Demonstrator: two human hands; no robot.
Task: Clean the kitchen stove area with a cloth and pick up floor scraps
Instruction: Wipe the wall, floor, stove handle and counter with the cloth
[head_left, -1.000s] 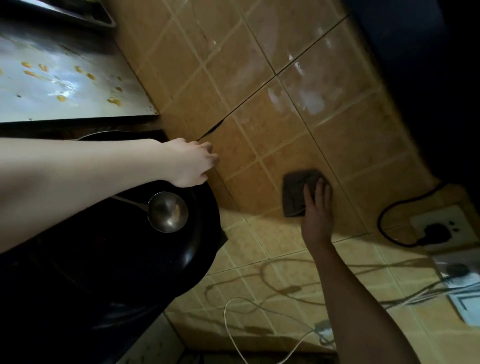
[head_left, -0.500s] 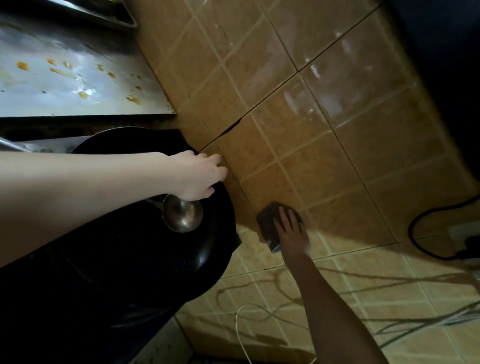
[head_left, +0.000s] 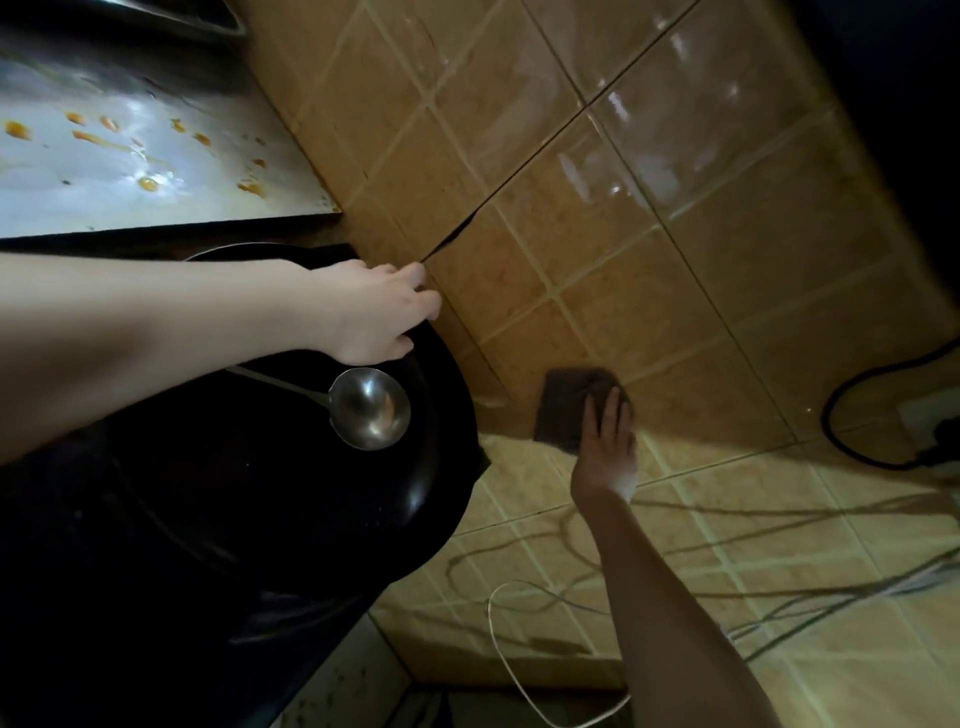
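The cloth (head_left: 563, 402), dark and square, lies flat against the tan wall tiles (head_left: 623, 270) just right of the black wok (head_left: 270, 519), its lower right part hidden.

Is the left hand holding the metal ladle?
No, the ladle lies free in the wok; the left hand grips the wok's rim above it.

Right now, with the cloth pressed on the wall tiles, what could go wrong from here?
1. The right hand presses the dark square cloth on the tan wall tiles; wiping rightward could bring a possibly damp cloth to the black cable and wall socket.
2. The left hand sits at the rim of the black round wok; a nudge might shift it and the steel ladle inside.
3. The thin white cord hanging under the right forearm could snag.
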